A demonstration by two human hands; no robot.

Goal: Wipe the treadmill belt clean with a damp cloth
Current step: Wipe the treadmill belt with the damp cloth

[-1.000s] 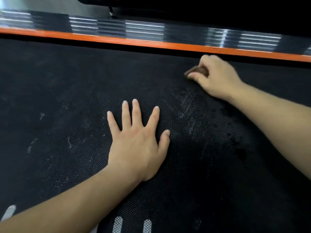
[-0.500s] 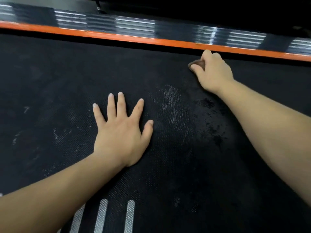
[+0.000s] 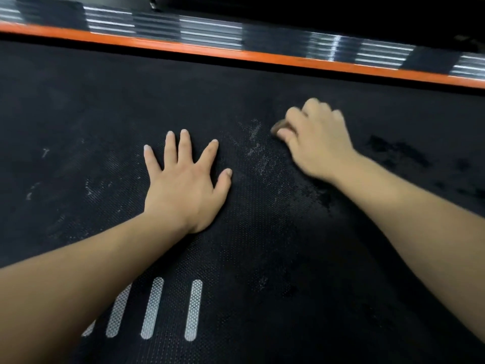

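Treadmill belt [image 3: 78, 106], black and finely textured, fills nearly the whole view, its far edge running beside an orange side rail strip [image 3: 236, 52] with a ribbed metallic foot rail [image 3: 210, 32] beyond it. Whitish scuffs [image 3: 253, 143] mark the belt between the two hands, and darker wet-looking patches [image 3: 393, 151] lie to the right of the right wrist. The left hand [image 3: 183, 185] lies flat on the belt, palm down, fingers spread wide and holding nothing. The right hand [image 3: 315, 143], blurred, is curled closed around a small dark brown cloth [image 3: 279, 126], pressing it against the belt just right of the scuffs; only a corner of the cloth shows past the thumb. Wide open belt stretches to the left of the left hand and between the right hand and the orange strip. Three full pale stripes [image 3: 152, 308] and part of a fourth are printed on the belt under the left forearm.
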